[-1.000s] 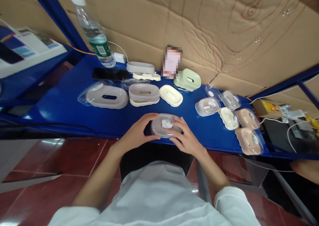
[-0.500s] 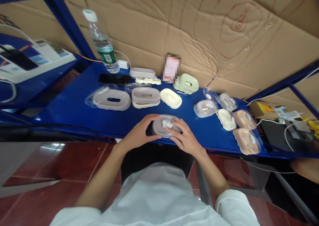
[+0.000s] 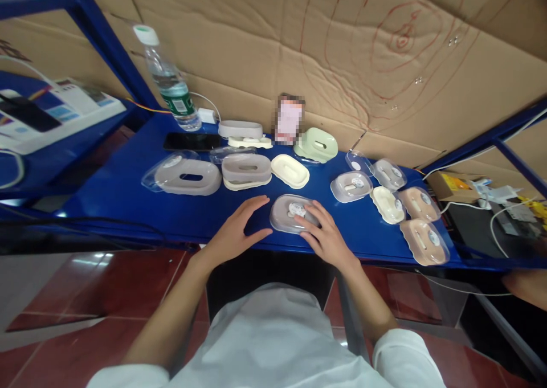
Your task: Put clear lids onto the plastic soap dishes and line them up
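In front of me on the blue table lies a grey oval plastic box (image 3: pixel 282 212) with a clear lid and a round white label. My right hand (image 3: pixel 325 233) grips its right end, fingers over the lid and thumb at the near side. To the left of the box, my left hand (image 3: pixel 239 228) is open, thumb and fingers apart, with a small gap to the box. Just beyond are a cream oval tray (image 3: pixel 290 171), a grey box part (image 3: pixel 247 166) stacked on a cream piece, and a grey oval part with a slot (image 3: pixel 207 180).
Several lidded boxes, one a beige box (image 3: pixel 421 241), stand at the table's right. A green slotted box (image 3: pixel 317 145), a phone (image 3: pixel 289 119), a black phone (image 3: pixel 192 141) and a water bottle (image 3: pixel 175 94) are at the back. Another person's hand (image 3: pixel 527 288) shows at far right.
My left hand has come away from the grey box, leaving a gap. The box and my right hand have shifted slightly to the right.
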`<state>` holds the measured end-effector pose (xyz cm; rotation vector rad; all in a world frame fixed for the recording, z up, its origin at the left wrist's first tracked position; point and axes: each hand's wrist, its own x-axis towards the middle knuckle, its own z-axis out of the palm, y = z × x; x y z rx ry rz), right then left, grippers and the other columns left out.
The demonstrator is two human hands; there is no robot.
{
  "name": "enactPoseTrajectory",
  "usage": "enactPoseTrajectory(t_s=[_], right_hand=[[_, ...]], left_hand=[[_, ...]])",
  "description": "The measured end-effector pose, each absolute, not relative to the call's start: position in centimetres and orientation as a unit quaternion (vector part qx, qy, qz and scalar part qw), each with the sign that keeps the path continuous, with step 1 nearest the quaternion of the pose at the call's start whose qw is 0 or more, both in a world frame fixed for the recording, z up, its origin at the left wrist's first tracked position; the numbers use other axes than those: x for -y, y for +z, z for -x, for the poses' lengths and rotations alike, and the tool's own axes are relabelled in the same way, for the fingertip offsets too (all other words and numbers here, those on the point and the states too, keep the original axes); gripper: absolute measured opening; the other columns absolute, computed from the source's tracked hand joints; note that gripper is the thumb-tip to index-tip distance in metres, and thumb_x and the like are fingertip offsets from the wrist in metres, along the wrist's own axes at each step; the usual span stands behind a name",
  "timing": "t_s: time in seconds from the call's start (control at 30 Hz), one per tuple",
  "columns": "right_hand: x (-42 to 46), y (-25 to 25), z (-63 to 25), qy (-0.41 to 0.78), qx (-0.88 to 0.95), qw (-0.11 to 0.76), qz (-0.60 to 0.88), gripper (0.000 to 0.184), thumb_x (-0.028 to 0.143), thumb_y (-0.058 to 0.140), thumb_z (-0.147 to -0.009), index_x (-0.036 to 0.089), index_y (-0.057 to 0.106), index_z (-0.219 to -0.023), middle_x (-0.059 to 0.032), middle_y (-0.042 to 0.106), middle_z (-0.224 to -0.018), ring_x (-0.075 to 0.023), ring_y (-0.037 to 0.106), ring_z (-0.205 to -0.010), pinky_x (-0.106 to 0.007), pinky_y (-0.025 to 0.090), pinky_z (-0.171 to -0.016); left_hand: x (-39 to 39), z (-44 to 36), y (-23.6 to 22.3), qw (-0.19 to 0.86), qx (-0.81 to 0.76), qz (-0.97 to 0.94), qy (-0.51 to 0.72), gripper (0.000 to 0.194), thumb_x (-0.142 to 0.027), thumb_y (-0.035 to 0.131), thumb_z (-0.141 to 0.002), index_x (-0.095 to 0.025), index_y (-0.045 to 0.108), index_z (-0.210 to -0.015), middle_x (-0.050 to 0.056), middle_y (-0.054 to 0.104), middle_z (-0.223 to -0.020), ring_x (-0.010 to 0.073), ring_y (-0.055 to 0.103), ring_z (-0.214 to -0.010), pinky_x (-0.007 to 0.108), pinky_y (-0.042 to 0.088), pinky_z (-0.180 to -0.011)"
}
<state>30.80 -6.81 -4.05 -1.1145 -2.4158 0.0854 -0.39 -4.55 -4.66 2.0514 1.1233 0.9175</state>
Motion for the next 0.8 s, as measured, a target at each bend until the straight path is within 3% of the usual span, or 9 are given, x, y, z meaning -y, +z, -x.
enactPoseTrajectory(t_s=[0.2,0.37,0.5,0.6,0.8], right_hand=[[6.1,-3.9,-33.9,-0.07,0.827,0.225,0.511,0.052,0.022,0.052,-0.109,0.031,0.052,-0.16,-0.0102,0.05,-0.167,-0.0331,0.031,-0.164,-0.062,0.034,-0.129],[5.9,-3.3,-31.9,-0.11,0.81,0.234,0.526,0.056,0.014,0.048,-0.108,0.027,0.051,-0.161,-0.0098,0.043,-0.172,-0.0322,0.028,-0.165,-0.06,0.032,-0.129],[5.7,-2.7,-28.4,-0.066,0.854,0.208,0.472,0.049,0.019,0.047,-0.109,0.028,0.058,-0.156,-0.0061,0.053,-0.166,-0.0261,0.04,-0.16,-0.052,0.029,-0.133],[4.4,-2.2,-26.0,-0.051,0.875,0.162,0.454,0.047,0.025,0.045,-0.111,0.025,0.057,-0.157,-0.0071,0.056,-0.163,-0.0255,0.045,-0.156,-0.051,0.024,-0.135],[-1.5,-1.2,-22.3,-0.078,0.822,0.07,0.559,0.052,0.026,0.048,-0.11,0.006,0.05,-0.158,-0.0234,0.056,-0.159,-0.0355,0.046,-0.153,-0.062,0.024,-0.131]], left_hand=[[3.3,1.2,-3.4,0.137,-0.467,-0.776,0.4,0.045,-0.039,0.06,-0.106,-0.031,0.056,-0.15,0.008,0.061,-0.154,0.0269,0.059,-0.143,0.047,0.046,-0.124],[-0.4,2.4,-2.7,-0.013,-0.52,-0.776,0.356,0.045,-0.037,0.055,-0.106,-0.02,0.059,-0.148,0.016,0.062,-0.152,0.0358,0.058,-0.142,0.055,0.043,-0.122],[-2.2,2.8,-2.9,-0.043,-0.55,-0.778,0.302,0.047,-0.036,0.053,-0.106,-0.017,0.06,-0.149,0.018,0.062,-0.154,0.0397,0.057,-0.142,0.061,0.036,-0.122],[-2.8,2.8,-3.3,-0.046,-0.564,-0.775,0.281,0.04,-0.032,0.051,-0.106,-0.02,0.067,-0.14,0.016,0.07,-0.142,0.0393,0.061,-0.136,0.064,0.03,-0.123],[-3.0,2.7,-3.3,0.001,-0.552,-0.773,0.312,0.034,-0.037,0.053,-0.105,-0.022,0.075,-0.126,0.013,0.076,-0.123,0.0345,0.07,-0.118,0.051,0.051,-0.105]])
